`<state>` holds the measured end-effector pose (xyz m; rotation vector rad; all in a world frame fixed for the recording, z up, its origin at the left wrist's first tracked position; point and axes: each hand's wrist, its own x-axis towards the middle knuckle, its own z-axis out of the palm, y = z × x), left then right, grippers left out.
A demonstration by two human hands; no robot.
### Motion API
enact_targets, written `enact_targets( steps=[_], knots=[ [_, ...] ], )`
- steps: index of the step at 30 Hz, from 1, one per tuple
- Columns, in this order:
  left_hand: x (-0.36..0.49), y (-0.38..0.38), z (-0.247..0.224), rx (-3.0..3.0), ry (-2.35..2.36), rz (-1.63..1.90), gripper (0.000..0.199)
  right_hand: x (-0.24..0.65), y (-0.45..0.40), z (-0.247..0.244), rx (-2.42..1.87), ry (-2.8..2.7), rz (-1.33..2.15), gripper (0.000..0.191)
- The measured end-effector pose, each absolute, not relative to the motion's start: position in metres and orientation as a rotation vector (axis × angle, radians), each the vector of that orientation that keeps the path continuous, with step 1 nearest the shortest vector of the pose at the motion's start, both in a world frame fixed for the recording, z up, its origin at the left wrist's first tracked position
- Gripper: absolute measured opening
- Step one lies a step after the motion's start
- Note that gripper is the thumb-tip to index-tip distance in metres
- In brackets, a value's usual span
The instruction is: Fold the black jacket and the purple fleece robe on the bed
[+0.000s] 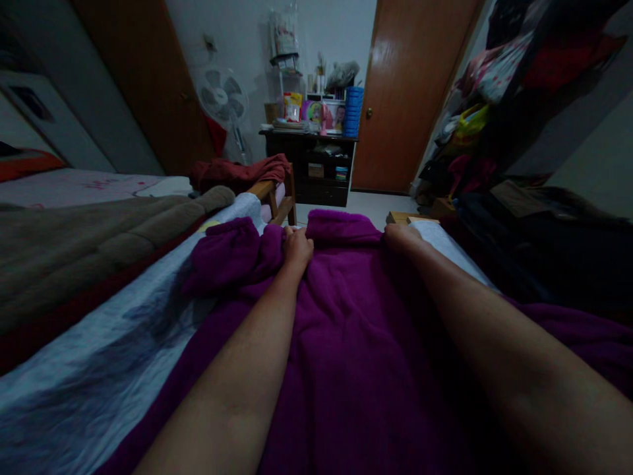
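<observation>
Two hands pinch the far edge of a purple blanket

In the head view, the purple blanket (341, 343) fills the lower middle, spread from the bottom of the frame to its far edge, where both hands are. The left hand (298, 245) has its fingers curled over the cloth at that edge; the right hand (401, 237) appears closed on it too (its fingertips are hidden, so the exact grip cannot be told). The hands stand apart, with a folded-over strip (341, 225) of the blanket running crosswise between them.

The key relation is this: the blanket lies between the hands and the wearer, its visible length running back from the strip toward the body. Its true long axis cannot be told, since the cloth leaves the frame below and at the right. The left hand is nearer the bunched part (237, 254), which lies just to its left; the right hand is well apart from that bunch.

Left of the blanket lies a pale blue sheet (99, 389), and beyond it a brown plush cover (99, 244). Dark clothes (548, 244) are piled on the right.
</observation>
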<state>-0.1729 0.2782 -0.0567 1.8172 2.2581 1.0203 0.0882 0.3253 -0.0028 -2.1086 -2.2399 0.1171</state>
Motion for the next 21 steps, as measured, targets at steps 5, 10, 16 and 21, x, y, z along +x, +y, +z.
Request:
enact_targets(
  steps=[5,10,16,21],
  knots=[
    [-0.171,0.273,-0.048,1.801,2.332,1.113,0.033,0.093,0.322,-0.006,-2.031,-2.268,-0.124,0.036],
    [-0.172,0.272,-0.043,1.820,2.350,0.959,0.031,0.103,0.328,0.005,-2.034,-2.343,0.218,0.049],
    [-0.174,0.272,-0.045,1.778,2.352,1.018,0.032,0.121,0.319,0.023,-1.923,-2.407,0.761,0.032],
    [-0.175,0.274,-0.045,1.725,2.274,1.064,0.033,0.126,0.320,0.029,-1.995,-2.516,0.615,0.016]
  ],
)
